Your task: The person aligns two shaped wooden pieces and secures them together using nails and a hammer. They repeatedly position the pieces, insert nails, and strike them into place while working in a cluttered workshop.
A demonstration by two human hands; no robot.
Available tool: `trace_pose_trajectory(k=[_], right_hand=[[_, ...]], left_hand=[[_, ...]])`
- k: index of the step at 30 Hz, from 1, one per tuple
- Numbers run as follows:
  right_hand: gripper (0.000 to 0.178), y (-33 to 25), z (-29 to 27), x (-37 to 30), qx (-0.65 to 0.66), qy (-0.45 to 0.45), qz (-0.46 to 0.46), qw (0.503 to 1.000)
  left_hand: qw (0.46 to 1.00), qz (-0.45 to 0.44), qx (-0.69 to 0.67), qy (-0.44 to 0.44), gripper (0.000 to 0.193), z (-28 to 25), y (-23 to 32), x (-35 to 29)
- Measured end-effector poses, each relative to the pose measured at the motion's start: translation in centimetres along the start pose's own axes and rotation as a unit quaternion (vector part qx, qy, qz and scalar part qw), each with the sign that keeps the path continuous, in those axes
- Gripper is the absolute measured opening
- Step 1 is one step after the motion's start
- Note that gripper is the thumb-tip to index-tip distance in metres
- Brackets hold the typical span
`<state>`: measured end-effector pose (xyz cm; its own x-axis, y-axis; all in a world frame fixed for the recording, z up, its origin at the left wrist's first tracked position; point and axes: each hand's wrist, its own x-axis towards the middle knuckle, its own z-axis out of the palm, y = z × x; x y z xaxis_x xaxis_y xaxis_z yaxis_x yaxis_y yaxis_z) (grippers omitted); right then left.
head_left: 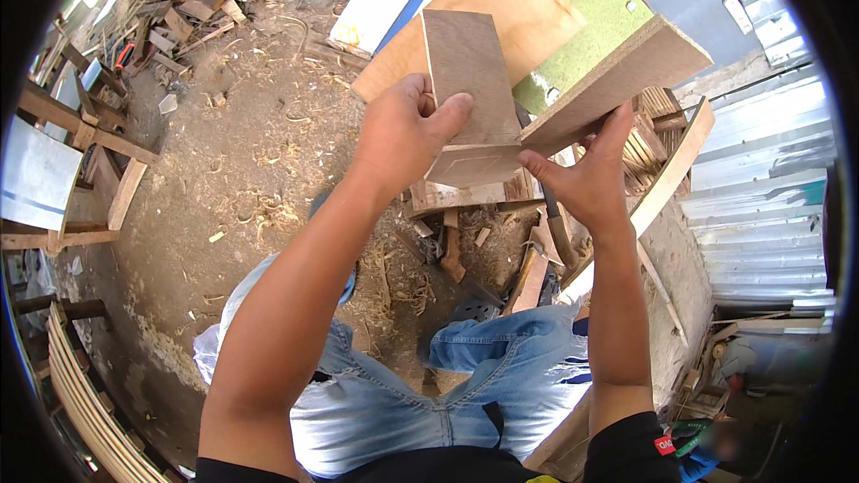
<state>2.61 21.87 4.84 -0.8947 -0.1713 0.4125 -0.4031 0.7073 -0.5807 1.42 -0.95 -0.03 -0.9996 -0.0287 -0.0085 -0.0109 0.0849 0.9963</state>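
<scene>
My left hand [403,139] grips the edge of a brown wooden board [472,67], its thumb lying on the face. At that board's lower end, a short wooden piece [474,164] sits at an angle to it; whether the two are joined, I cannot tell. A second, thicker-looking board [626,80] slants up to the right in my right hand [586,181], held between the thumb and the fingers behind it. The boards meet or nearly meet near my right thumb. Below them is a low wooden bench [461,197], partly covered.
Plywood and coloured sheets [510,9] lie ahead. Scrap wood [192,0] is heaped at far left, with a wooden frame [89,139] nearer. Shavings litter the dirt floor [224,170]. Corrugated metal [761,215] stands right; another person [711,452] is at lower right.
</scene>
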Motion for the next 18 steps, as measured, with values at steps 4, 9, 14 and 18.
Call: trace_pose_trajectory(k=[4,9,14,18], right_hand=[[0.12,0.4,0.8,-0.3,0.047,0.016,0.005,0.999],[0.119,0.6,1.2,-0.3,0.087,0.024,0.003,0.996],[0.117,0.6,1.4,-0.5,0.1,0.029,0.004,0.995],[0.115,0.6,1.4,-0.6,0.077,0.039,-0.002,0.996]], left_hand=[[0.999,-0.01,-0.049,-0.006,0.034,0.2,0.2,-0.2],[0.998,0.0,-0.056,-0.007,0.033,0.2,0.1,-0.2],[0.999,0.0,-0.05,-0.004,0.032,0.3,0.0,-0.3],[0.999,-0.002,-0.039,-0.007,0.034,0.2,-0.1,-0.2]])
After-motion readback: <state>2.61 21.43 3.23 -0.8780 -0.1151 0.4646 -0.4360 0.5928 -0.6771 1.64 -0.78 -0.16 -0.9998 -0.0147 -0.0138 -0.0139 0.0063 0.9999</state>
